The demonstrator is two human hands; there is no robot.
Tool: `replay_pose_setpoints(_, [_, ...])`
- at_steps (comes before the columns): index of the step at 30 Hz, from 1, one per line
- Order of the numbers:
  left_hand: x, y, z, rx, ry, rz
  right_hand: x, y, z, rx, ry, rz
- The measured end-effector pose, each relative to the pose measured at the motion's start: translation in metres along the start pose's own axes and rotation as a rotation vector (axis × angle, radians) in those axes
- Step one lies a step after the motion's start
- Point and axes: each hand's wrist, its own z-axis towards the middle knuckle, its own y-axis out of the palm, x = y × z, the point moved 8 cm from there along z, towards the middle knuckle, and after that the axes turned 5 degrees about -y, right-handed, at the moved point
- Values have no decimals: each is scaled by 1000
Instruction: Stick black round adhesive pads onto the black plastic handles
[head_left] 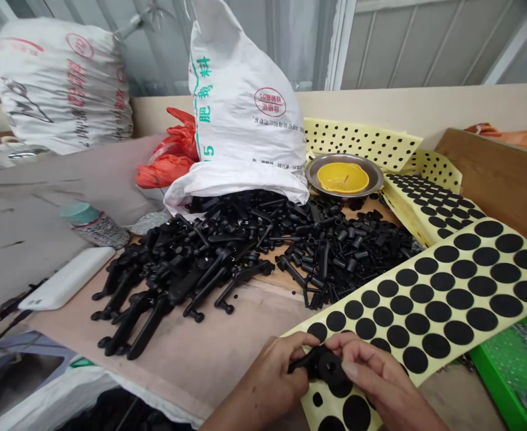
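Note:
Both my hands are low in the view and together hold a black moulded plastic part. My left hand grips it from the left, and my right hand pinches it from the right, with fingers over its round end. Under my hands lies a yellow backing sheet of black round rubber pads, with several pads peeled off it. A heap of black plastic handles and small parts spreads across the wooden board to the left.
A white woven sack spills the heap, with a red plastic bag beside it. Behind stand a steel bowl holding a yellow strainer, more dotted sheets, and another sack. A green tray sits at lower right.

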Motion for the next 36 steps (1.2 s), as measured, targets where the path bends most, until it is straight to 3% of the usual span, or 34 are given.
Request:
replay_pose_setpoints(8, [-1,-1,-2,10,-2,19,7,0,2,21,-8,137])
replay_pose_setpoints(25, [19,-6,-11,-13,10,30,5,-1,3,23,-57,-12])
replay_pose_setpoints(36, [18,-6,-13,-24,-8,0,6,1,2,9,-63,-7])
